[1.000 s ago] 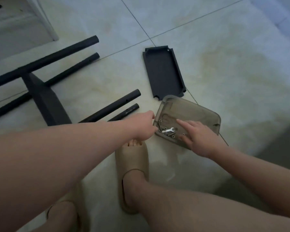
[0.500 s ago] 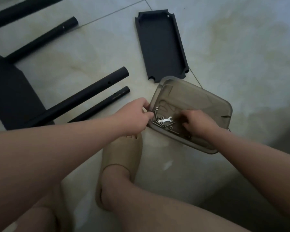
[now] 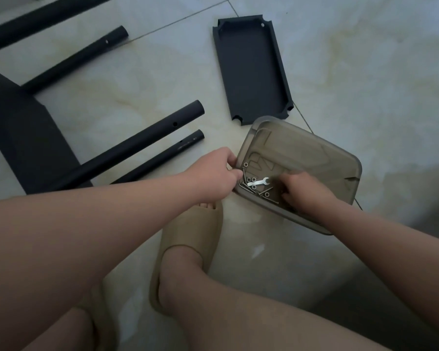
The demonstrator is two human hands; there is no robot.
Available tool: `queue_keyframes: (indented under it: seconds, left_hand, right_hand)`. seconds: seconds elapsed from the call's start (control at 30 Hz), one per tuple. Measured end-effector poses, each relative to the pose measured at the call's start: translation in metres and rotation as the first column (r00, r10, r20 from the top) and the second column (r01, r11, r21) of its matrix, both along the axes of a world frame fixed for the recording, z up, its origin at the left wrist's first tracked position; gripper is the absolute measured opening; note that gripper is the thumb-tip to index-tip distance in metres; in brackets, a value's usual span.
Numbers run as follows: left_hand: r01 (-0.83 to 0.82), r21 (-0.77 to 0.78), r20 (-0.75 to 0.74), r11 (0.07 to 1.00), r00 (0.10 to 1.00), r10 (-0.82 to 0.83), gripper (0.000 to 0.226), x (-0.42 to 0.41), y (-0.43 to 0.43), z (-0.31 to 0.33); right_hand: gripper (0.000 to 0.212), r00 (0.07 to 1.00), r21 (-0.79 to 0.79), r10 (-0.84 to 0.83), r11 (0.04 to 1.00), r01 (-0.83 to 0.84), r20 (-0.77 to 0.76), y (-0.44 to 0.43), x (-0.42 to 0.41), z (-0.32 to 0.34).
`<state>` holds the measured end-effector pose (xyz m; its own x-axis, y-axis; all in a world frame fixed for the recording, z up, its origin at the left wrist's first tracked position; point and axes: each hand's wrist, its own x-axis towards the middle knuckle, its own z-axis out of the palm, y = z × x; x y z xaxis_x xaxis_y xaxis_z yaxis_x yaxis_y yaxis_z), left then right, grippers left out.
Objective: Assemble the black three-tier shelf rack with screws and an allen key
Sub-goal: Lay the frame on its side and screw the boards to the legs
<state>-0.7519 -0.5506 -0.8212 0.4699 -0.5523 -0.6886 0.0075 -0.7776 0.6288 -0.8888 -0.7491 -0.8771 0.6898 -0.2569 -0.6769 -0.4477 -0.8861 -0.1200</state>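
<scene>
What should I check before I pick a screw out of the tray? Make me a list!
1. Tray held steady: ok, left hand grips its edge.
2. Screws in reach: ok, right hand is among them.
3. Screw already pinched: cannot tell, fingers hide it.
4. Allen key found: cannot tell, only a small flat spanner shows.
5. Loose shelf and tubes nearby: ok.

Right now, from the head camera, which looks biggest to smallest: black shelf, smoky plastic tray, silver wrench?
1. Smoky plastic tray and black shelf: nearly alike; the tray lies nearer, so unranked.
2. Silver wrench: clearly smallest.
</scene>
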Motion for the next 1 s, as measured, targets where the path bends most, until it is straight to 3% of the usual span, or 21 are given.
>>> queue_keyframes:
  seconds: [0.1, 0.2, 0.27, 0.4, 0.5, 0.67, 0.83, 1.0]
  left_hand:
    - [-0.021, 0.008, -0.001, 1.000, 1.000, 0.021, 0.024, -0.002, 0.004, 0.006]
    - [-0.027, 0.023, 0.038, 0.999, 0.999, 0.026, 0.034, 0.004, 0.011, 0.019]
    - [-0.069, 0.021, 0.037, 0.997, 0.997, 0.069, 0.029, 0.014, 0.017, 0.033]
    - [-0.299, 0.014, -0.175, 0.954, 0.939, 0.296, 0.030, 0.040, 0.037, 0.073]
    - [-0.518, -0.017, -0.381, 0.855, 0.794, 0.474, 0.042, 0.056, 0.065, 0.108]
    - [-0.717, -0.058, -0.610, 0.694, 0.576, 0.544, 0.057, 0.074, 0.126, 0.155]
    - [-0.775, -0.080, -0.714, 0.627, 0.484, 0.506, 0.065, 0.088, 0.187, 0.176]
    - [-0.816, -0.061, -0.724, 0.575, 0.432, 0.537, 0.050, 0.106, 0.230, 0.159]
  right_hand:
    - [0.016, 0.998, 0.007, -0.029, 1.000, 0.029, 0.064, 0.003, -0.002, 0.015]
    - [0.009, 0.963, 0.040, -0.056, 0.998, 0.048, 0.262, 0.007, 0.006, 0.045]
    - [0.010, 0.911, 0.073, -0.040, 0.997, 0.011, 0.410, 0.014, 0.020, 0.073]
    - [0.012, 0.769, 0.128, 0.014, 0.984, -0.125, 0.639, 0.046, 0.058, 0.140]
    - [0.013, 0.663, 0.152, 0.041, 0.961, -0.231, 0.747, 0.083, 0.086, 0.189]
    - [0.011, 0.568, 0.108, 0.167, 0.902, -0.419, 0.806, 0.154, 0.122, 0.251]
    - [0.013, 0.547, 0.097, 0.279, 0.823, -0.560, 0.790, 0.220, 0.150, 0.271]
    - [0.026, 0.607, 0.191, 0.273, 0.785, -0.589, 0.747, 0.273, 0.179, 0.249]
